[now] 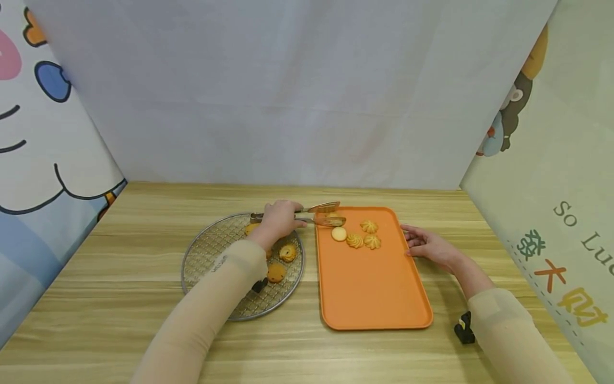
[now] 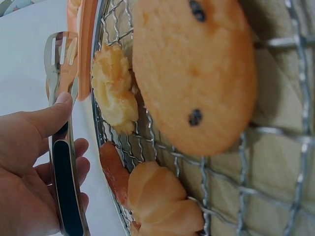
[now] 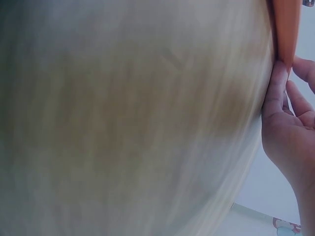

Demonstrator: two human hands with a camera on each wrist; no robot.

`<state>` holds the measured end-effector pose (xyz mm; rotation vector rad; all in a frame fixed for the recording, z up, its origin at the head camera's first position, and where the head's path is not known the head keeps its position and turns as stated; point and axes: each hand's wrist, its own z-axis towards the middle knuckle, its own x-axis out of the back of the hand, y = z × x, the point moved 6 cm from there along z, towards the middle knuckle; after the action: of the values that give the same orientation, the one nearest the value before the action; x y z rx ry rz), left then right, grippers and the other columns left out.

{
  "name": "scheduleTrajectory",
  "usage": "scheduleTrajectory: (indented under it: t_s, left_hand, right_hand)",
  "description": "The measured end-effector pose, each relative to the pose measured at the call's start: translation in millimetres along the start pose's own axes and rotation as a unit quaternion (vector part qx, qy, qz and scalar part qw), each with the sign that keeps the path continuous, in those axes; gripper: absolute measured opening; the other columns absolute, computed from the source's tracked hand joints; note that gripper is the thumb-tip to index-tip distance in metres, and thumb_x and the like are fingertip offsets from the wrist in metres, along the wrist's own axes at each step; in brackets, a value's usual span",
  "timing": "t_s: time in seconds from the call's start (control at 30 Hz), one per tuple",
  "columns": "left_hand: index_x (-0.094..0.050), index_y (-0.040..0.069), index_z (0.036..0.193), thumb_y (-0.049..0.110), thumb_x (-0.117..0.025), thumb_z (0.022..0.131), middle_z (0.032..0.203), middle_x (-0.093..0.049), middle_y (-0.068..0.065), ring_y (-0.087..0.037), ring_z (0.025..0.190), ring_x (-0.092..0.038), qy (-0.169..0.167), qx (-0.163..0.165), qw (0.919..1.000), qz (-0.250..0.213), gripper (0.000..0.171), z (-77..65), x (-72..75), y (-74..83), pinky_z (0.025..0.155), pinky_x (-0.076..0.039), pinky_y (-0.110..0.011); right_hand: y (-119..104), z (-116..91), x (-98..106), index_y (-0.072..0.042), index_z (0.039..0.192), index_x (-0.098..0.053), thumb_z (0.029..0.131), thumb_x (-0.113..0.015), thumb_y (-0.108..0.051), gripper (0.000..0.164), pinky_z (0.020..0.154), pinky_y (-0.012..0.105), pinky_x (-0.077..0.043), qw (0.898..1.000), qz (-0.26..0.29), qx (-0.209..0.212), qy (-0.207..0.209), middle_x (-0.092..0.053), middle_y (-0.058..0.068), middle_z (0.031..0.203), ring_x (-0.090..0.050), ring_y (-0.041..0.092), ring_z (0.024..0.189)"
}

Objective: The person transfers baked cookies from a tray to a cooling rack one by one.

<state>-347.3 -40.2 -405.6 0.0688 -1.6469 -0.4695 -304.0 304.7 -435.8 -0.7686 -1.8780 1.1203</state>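
My left hand grips metal food tongs, dark-handled in the left wrist view. Their slotted ends reach over the upper left corner of the orange tray, around a cookie partly hidden by them. Close by on the tray lie a plain round cookie, a swirled cookie and two star-shaped cookies. My right hand pinches the tray's right edge, with fingertips on both sides of the rim in the right wrist view.
Left of the tray is a round wire rack, under my left forearm. It bears a ring-shaped piped cookie, a dark-dotted round cookie and others partly hidden by the arm. A pale cloth wall stands behind the wooden table.
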Motion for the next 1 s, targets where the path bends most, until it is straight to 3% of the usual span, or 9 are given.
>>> scheduleTrajectory:
  t_s: [1.0]
  left_hand:
    - [-0.061, 0.018, 0.128, 0.033, -0.068, 0.087, 0.126, -0.062, -0.002, -0.028, 0.117, -0.055, -0.001, 0.013, 0.9996, -0.024, 0.044, -5.1, 5.7, -0.2, 0.100, -0.033, -0.054]
  right_hand:
    - [-1.6, -2.2, -0.6, 0.003, 0.150, -0.013, 0.089, -0.058, 0.004, 0.076, 0.080, 0.019, -0.049, 1.000, 0.014, 0.007, -0.001, -0.032, 0.025, 0.130, -0.045, 0.011, 0.099]
